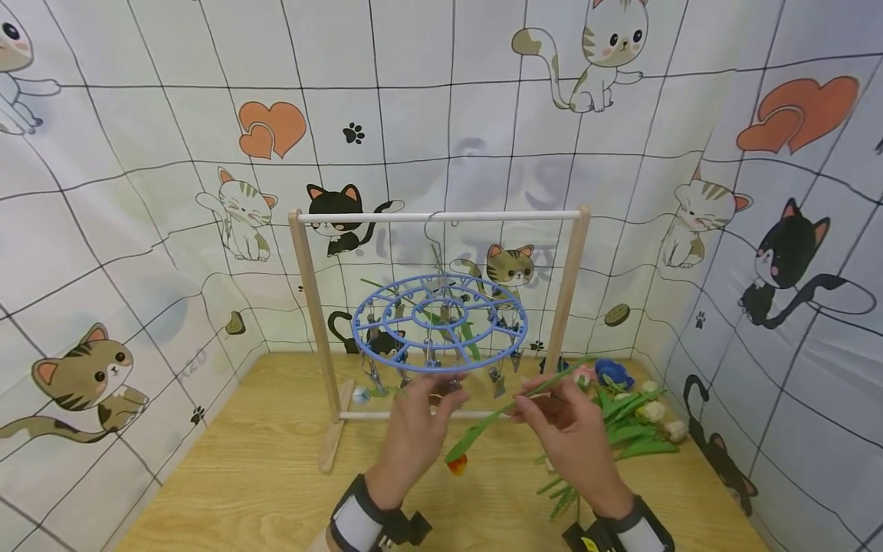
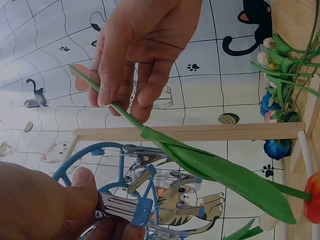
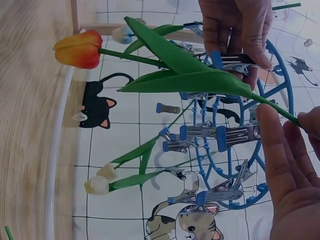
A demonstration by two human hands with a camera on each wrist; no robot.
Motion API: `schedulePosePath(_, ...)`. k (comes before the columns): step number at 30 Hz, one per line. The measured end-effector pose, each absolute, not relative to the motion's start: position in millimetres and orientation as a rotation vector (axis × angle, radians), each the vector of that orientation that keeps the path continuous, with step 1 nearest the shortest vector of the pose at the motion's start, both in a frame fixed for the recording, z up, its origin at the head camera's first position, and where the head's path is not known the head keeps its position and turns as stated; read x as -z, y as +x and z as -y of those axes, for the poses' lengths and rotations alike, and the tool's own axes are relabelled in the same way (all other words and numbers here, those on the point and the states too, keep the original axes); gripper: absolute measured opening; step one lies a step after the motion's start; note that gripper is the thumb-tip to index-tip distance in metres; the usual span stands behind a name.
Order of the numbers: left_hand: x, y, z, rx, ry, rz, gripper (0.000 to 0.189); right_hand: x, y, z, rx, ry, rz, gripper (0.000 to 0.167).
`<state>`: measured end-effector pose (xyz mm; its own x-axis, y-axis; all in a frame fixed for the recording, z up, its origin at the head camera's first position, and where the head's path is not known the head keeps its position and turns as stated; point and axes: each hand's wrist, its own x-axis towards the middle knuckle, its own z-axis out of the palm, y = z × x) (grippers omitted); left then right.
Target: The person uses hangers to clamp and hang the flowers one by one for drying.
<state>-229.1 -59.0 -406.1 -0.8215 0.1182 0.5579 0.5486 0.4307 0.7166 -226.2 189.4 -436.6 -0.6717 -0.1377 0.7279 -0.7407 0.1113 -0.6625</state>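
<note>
My right hand (image 1: 569,429) pinches the stem of an artificial tulip with an orange-red bloom (image 3: 77,49) and green leaves (image 2: 220,175). Its bloom points down toward the table, tilted. Just left of it, my left hand (image 1: 417,418) grips a metal clip (image 2: 122,206) with blue tips, between thumb and fingers. That clip hangs from a blue round drying rack (image 1: 355,330) with several similar clips. White tulips (image 3: 97,186) hang from the rack in the right wrist view, and a pale blue flower (image 3: 122,35) shows near the left hand. The tulip stem is apart from the gripped clip.
A wooden stand (image 1: 572,284) with a white top bar (image 1: 372,218) carries the rack by its hook. Several loose flowers (image 1: 638,429), white, blue and pink, lie on the wooden table (image 1: 228,460) at the right. A cat-print cloth (image 1: 414,123) surrounds the table.
</note>
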Motion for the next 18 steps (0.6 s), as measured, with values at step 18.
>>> schedulePosePath(18, 405, -235, 90, 1.562, -0.439, 2.334, 0.017, 443, -228, -175, -1.774, 0.811, 1.853, 0.019)
